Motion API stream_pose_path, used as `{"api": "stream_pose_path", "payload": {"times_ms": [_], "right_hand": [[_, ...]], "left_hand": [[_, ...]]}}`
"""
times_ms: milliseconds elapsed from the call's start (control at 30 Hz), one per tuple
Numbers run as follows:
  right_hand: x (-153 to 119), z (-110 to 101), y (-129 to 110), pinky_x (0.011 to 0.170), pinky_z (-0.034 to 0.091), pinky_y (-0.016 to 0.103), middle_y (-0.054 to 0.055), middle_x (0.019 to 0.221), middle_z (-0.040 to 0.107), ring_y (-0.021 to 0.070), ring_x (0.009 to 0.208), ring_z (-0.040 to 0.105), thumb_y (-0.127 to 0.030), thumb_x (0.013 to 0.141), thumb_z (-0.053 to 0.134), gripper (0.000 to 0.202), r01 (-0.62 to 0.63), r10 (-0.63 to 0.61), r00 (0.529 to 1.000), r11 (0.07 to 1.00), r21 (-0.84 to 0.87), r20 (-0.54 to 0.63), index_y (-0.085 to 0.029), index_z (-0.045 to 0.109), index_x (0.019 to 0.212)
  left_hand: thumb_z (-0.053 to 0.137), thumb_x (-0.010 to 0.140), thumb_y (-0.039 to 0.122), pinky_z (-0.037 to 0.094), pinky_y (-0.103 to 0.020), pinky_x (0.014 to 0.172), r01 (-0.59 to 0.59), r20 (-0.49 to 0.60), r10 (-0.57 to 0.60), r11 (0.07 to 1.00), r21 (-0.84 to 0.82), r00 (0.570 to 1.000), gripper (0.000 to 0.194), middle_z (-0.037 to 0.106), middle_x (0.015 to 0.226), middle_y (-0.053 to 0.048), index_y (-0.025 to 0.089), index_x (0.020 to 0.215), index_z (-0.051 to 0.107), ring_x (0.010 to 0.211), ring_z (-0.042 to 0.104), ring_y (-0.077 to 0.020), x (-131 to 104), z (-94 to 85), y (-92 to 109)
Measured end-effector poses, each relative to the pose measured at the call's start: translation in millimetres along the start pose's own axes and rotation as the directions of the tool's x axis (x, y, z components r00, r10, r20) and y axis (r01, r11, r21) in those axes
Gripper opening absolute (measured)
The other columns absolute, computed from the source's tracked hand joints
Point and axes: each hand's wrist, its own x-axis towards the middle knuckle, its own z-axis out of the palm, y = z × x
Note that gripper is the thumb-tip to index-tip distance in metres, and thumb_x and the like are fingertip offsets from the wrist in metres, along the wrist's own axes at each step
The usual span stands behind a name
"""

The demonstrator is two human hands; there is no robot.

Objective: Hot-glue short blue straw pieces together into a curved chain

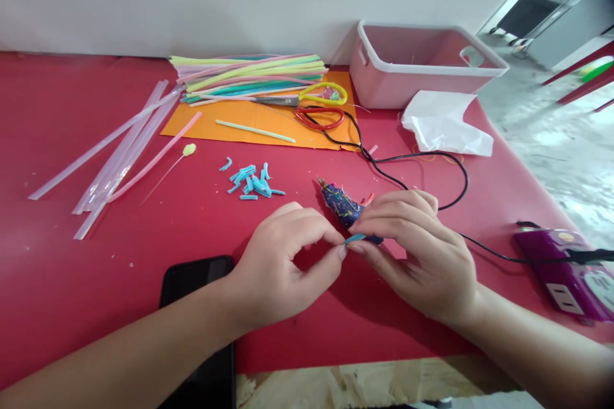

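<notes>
My left hand (292,262) and my right hand (417,255) meet low over the table, both pinching one short blue pipe cleaner piece (355,238) between thumb and fingertips. Just behind my right hand lies a dark blue glue gun (341,204) streaked with stringy glue, its nozzle pointing away to the left; my right hand hides its rear part. Beyond my left hand a loose pile of short blue pipe cleaner pieces (259,184) is scattered. A yellow fuzzy tuft on a thin wire stem (188,149) rests farther left.
Pastel pipe cleaners (254,73) and open scissors (321,99) lie on an orange envelope (192,124). Translucent lilac sticks (127,147) are at left, a pink bin (398,80) and white paper (444,124) behind right. A black cord (467,185), purple power strip (551,275) and phone (196,278) flank my arms.
</notes>
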Motion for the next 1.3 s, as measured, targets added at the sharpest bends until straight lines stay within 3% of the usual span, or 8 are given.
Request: {"api": "stream_pose_path", "payload": {"times_ms": [367, 567, 767, 1000, 1300], "right_hand": [[0, -3, -6, 0.080, 0.045, 0.041, 0.004, 0.082, 0.078, 0.0211, 0.087, 0.068, -0.014, 0.088, 0.075, 0.005, 0.033, -0.032, 0.999, 0.999, 0.008, -0.028, -0.017, 0.073, 0.091], [0, -3, -6, 0.079, 0.044, 0.041, 0.003, 0.083, 0.079, 0.0208, 0.086, 0.068, -0.013, 0.088, 0.075, 0.006, 0.045, -0.045, 0.999, 0.999, 0.003, -0.027, -0.018, 0.074, 0.091], [0, -5, 0, 0.080, 0.048, 0.042, 0.004, 0.085, 0.077, 0.0210, 0.083, 0.069, -0.013, 0.091, 0.070, 0.008, -0.059, 0.058, 0.998, 0.998, -0.028, -0.016, -0.019, 0.072, 0.094], [0, -7, 1, 0.083, 0.051, 0.045, 0.005, 0.090, 0.077, 0.0226, 0.087, 0.070, -0.019, 0.093, 0.068, 0.010, -0.061, 0.062, 0.998, 0.998, 0.034, -0.017, -0.023, 0.071, 0.101], [2, -6, -2, 0.078, 0.052, 0.041, 0.003, 0.081, 0.077, 0.0202, 0.082, 0.069, -0.012, 0.088, 0.071, 0.008, -0.004, 0.001, 1.000, 0.994, 0.113, 0.025, -0.019, 0.069, 0.090]], "left_hand": [[0.064, 0.084, 0.011, 0.042, -0.026, 0.061, 0.096, 0.052, -0.090, 0.988, -0.124, 0.995, 0.014, 0.061, 0.065, 0.002, 0.016, 0.071, 0.062, 0.062, 0.051, -0.0112, 3, -2.0, 7], [0.064, 0.083, 0.010, 0.044, -0.024, 0.062, 0.188, 0.125, -0.167, 0.965, -0.181, 0.978, 0.015, 0.063, 0.067, 0.002, 0.016, 0.069, 0.061, 0.065, 0.054, -0.0106, 4, -4.9, 7], [0.067, 0.078, 0.007, 0.044, -0.025, 0.066, 0.134, 0.188, -0.096, 0.970, -0.205, 0.977, 0.015, 0.066, 0.065, 0.004, 0.017, 0.068, 0.063, 0.062, 0.052, -0.0095, 0, 3.6, 9], [0.067, 0.081, 0.010, 0.044, -0.025, 0.063, 0.181, 0.078, -0.171, 0.972, -0.147, 0.982, 0.013, 0.067, 0.067, 0.003, 0.018, 0.071, 0.064, 0.062, 0.055, -0.0102, 1, 0.8, 9], [0.067, 0.086, 0.015, 0.043, -0.026, 0.061, 0.132, 0.050, -0.130, 0.990, -0.045, 0.990, 0.006, 0.066, 0.068, 0.002, 0.015, 0.079, 0.068, 0.062, 0.053, -0.0111, 1, 0.4, 9]]}}
